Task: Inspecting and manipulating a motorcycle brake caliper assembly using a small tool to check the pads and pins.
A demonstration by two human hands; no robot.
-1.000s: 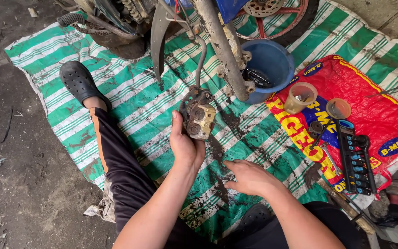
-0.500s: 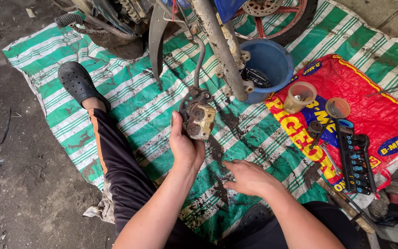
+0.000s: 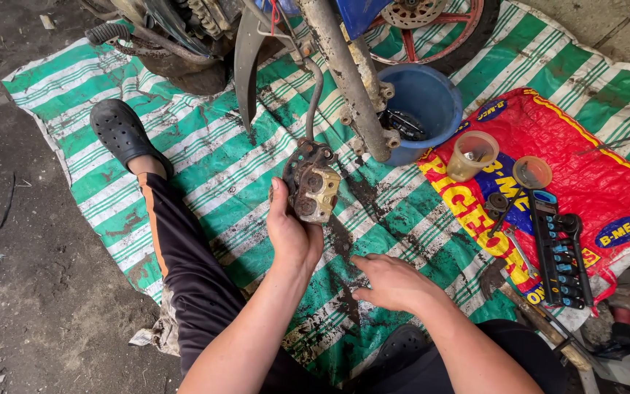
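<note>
Still, little is changing since a moment ago: the green-and-white striped woven mat (image 3: pixel 205 157) is lying under everything as before. The left hand (image 3: pixel 293 237) is still gripping the grimy metal brake caliper (image 3: pixel 313 191) below the fork leg (image 3: pixel 348 80), while the right hand (image 3: pixel 395 281) is resting open, fingers loose, on the mat.

Brake caliper (image 3: pixel 313 191) hangs left of the fork leg (image 3: pixel 350 87); basin (image 3: pixel 432 98) right; socket set (image 3: pixel 559 248) near right, on the sack (image 3: pixel 607 182)
</note>
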